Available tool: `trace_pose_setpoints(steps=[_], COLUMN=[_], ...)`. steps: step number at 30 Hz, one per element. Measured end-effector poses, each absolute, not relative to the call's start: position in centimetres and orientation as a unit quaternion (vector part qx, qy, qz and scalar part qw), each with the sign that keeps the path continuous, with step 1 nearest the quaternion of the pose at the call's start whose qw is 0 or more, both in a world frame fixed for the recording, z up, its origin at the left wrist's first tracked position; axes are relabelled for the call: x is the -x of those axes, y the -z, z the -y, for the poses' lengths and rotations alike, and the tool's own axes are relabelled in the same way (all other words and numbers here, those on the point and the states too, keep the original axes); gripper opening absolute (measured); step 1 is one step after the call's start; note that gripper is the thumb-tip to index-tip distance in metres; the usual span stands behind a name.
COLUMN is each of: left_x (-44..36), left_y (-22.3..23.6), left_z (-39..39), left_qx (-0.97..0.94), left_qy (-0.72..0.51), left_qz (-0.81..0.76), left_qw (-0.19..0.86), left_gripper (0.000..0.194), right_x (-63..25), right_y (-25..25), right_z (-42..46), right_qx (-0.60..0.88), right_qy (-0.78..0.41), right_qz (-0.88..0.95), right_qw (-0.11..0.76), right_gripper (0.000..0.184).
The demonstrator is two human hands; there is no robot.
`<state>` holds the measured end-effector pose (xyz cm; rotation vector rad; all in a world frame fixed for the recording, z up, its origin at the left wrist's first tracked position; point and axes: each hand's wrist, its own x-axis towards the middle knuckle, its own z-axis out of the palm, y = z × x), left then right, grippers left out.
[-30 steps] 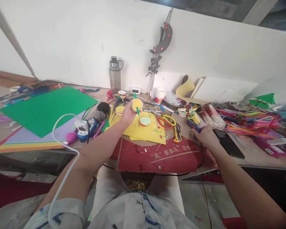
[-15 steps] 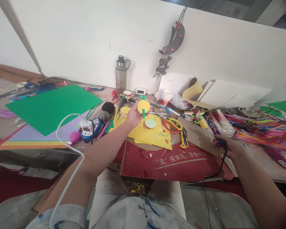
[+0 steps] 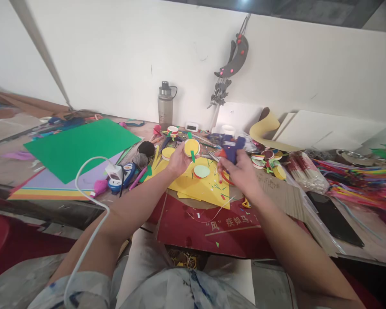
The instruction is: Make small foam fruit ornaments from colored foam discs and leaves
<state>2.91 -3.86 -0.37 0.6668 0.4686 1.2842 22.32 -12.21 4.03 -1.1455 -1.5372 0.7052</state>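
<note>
My left hand (image 3: 177, 161) is closed around a small round paper piece (image 3: 191, 147) with a yellow face and green strips at its top and bottom. In my right hand (image 3: 239, 169) is a blue glue gun (image 3: 232, 146), held just to the right of that piece and a little blurred. A pale green disc with a red edge (image 3: 201, 171) lies below, on yellow paper sheets (image 3: 180, 182). Another yellow disc (image 3: 167, 153) rests left of my left hand. My right hand partly covers the red-handled scissors and the yellow cutter.
Green paper (image 3: 83, 148) and a power strip with a white plug (image 3: 117, 175) lie left, with a white cable running toward me. A bottle (image 3: 165, 107) stands behind. To the right are finished-looking round pieces (image 3: 270, 163), cardboard strips (image 3: 284, 195), a phone (image 3: 334, 219) and pipe cleaners (image 3: 363, 184).
My right hand has lifted the glue gun from the right side of the table and brought it leftward, near the round piece. My left hand keeps holding that piece up.
</note>
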Motion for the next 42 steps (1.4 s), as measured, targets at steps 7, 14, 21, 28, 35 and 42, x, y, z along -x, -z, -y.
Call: trace_pose_setpoints(steps=[7, 14, 21, 28, 35, 42], left_x=[-3.7, -4.7, -4.7, -4.4, -4.5, -4.7], left_y=[0.3, 0.4, 0.6, 0.3, 0.4, 0.5], left_z=[4.3, 5.2, 5.6, 5.7, 5.7, 5.6], left_qx=[-0.277, -0.293, -0.324, -0.32, -0.315, -0.281], left_qy=[-0.578, -0.54, -0.544, -0.558, -0.551, -0.532], left_qz=[-0.235, -0.232, -0.224, -0.208, -0.196, -0.204], left_qw=[0.731, 0.754, 0.741, 0.737, 0.748, 0.772], left_gripper=[0.034, 0.043, 0.04, 0.036, 0.034, 0.033], right_x=[-21.6, -22.1, -22.5, -22.6, -22.4, -22.1], right_y=[0.6, 0.3, 0.4, 0.2, -0.1, 0.6], right_z=[11.0, 11.4, 11.3, 11.4, 11.5, 11.6], right_qx=[0.507, 0.512, 0.533, 0.533, 0.528, 0.505], right_qy=[-0.138, -0.099, -0.097, -0.102, -0.119, -0.124], right_qz=[0.73, 0.734, 0.711, 0.694, 0.692, 0.705], right_qw=[0.436, 0.434, 0.448, 0.473, 0.478, 0.483], right_gripper=[0.036, 0.038, 0.035, 0.031, 0.029, 0.029])
